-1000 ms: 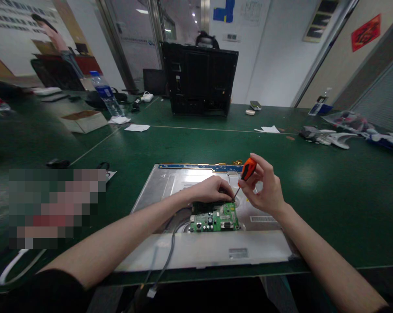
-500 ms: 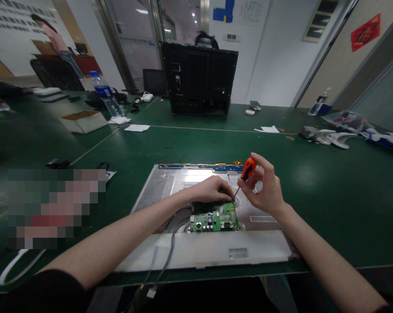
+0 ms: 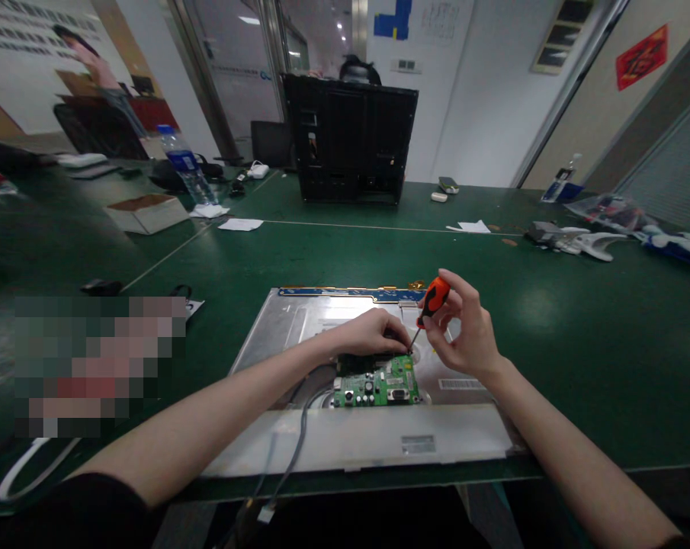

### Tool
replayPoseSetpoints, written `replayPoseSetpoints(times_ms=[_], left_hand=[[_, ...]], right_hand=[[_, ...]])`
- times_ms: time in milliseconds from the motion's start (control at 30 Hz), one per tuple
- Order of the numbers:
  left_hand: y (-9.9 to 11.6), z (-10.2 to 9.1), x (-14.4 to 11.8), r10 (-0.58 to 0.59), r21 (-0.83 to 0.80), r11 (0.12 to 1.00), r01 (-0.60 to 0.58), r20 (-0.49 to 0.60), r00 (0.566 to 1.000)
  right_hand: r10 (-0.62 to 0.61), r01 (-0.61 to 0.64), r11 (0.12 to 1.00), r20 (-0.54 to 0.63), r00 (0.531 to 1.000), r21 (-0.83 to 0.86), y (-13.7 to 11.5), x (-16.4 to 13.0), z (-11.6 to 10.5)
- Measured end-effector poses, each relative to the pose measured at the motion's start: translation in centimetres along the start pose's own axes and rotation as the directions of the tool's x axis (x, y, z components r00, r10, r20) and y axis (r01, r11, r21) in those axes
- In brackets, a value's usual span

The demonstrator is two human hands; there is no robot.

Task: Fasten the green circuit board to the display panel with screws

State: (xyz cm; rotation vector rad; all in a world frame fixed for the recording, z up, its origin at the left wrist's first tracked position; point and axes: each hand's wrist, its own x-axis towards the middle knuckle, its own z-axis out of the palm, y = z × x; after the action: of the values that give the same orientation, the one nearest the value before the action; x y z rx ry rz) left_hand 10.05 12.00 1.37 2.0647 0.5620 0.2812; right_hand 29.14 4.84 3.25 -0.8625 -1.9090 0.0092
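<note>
My right hand [image 3: 464, 335] holds the orange screwdriver [image 3: 430, 305], slanting down-left to the far right corner of the green board [image 3: 379, 385]. My left hand [image 3: 370, 333] pinches there too, touching it.

A dark green bench [image 3: 579, 343] is seen. On it lies a silver-grey metal panel [image 3: 287, 316] edged with a blue strip [image 3: 345, 291]. A bright green circuit board [image 3: 379, 385] is mounted there. The screwdriver [image 3: 433, 299] is coloured orange and black. Grey cables [image 3: 296, 450] are shown.
</note>
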Motion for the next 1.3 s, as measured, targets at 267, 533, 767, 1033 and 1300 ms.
replayPoseSetpoints(times_ms=[267, 533, 767, 1033, 1300], left_hand=[[-0.12, -0.03, -0.03, 0.01, -0.004, 1.0, -0.01, -0.001, 1.0], [-0.16, -0.01, -0.04, 0.019, -0.012, 1.0, -0.019, 0.001, 1.0], [0.03, -0.01, -0.02, 0.005, -0.011, 1.0, -0.005, -0.005, 1.0], [0.18, -0.05, -0.12, -0.002, 0.009, 1.0, 0.002, 0.0, 1.0], [0.13, -0.02, -0.04, 0.015, -0.008, 1.0, -0.015, -0.002, 1.0]], right_hand=[[0.009, -0.011, 0.998, -0.027, 1.0, -0.057, 0.04, -0.09, 0.15], [-0.009, 0.005, 0.993, -0.036, 0.999, -0.115, 0.08, -0.06, 0.17], [0.016, -0.016, 1.0, 0.013, 1.0, -0.021, -0.01, -0.06, -0.08], [0.028, -0.03, 0.998, -0.024, 0.999, -0.056, -0.11, -0.11, 0.11], [-0.002, -0.003, 0.993, -0.04, 0.999, -0.115, 0.06, -0.03, 0.13]])
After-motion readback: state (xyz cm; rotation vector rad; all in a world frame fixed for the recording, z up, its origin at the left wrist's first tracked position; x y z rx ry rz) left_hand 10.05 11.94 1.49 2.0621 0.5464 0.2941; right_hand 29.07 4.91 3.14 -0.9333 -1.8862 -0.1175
